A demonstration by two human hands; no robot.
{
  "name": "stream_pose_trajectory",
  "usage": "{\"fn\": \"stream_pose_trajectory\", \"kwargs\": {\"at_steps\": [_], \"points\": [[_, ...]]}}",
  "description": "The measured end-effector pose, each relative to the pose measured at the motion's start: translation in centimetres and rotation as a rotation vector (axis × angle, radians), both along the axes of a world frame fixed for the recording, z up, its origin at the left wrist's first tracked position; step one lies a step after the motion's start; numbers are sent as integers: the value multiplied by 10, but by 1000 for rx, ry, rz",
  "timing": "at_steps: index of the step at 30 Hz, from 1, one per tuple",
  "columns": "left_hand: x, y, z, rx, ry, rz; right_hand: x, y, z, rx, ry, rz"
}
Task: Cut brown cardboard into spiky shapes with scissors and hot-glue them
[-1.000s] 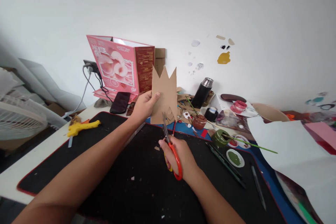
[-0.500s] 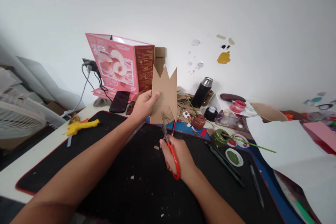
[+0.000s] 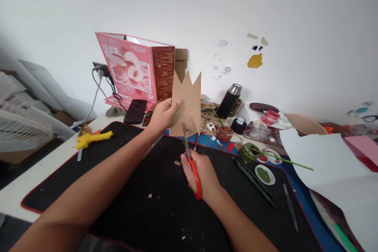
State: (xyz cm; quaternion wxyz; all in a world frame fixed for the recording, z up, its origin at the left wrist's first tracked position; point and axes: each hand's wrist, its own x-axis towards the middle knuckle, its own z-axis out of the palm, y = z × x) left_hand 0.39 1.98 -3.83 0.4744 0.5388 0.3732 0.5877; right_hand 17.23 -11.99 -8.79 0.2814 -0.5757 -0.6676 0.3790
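My left hand (image 3: pixel 165 115) pinches the left edge of a brown piece of cardboard (image 3: pixel 186 100), thumb on the near face. The cardboard stands upright above the mat, with pointed zigzag teeth along its top and a notch cut into its lower right part. My right hand (image 3: pixel 201 171) grips a pair of scissors (image 3: pixel 194 173) with red handles. Their blades point up, and the tips are at the lower edge of the cardboard near the notch. Whether the blades touch the cardboard I cannot tell.
A black mat (image 3: pixel 141 204) covers the table. A yellow glue gun (image 3: pixel 93 138), a phone (image 3: pixel 135 111) and a pink box (image 3: pixel 130 67) are on the left. Paint jars (image 3: pixel 248 152), a black flask (image 3: pixel 229 101), pens (image 3: pixel 255 182) and cardboard scraps (image 3: pixel 209 116) lie right.
The view has shifted slightly. Both hands, the cardboard and the scissors keep nearly the same positions relative to each other.
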Motion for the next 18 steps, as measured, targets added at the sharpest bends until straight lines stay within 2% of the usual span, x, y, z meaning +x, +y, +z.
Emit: {"fn": "stream_pose_trajectory", "kwargs": {"at_steps": [9, 13, 18], "points": [[-1, 2, 0, 9, 20, -5, 8, 4, 0, -22, 100, 68], [-3, -1, 4, 16, 36, -1, 11, 5, 0, 20, 112, 115], [-4, -4, 11, 29, 44, -5, 12, 7, 2, 10, 81, 108]]}}
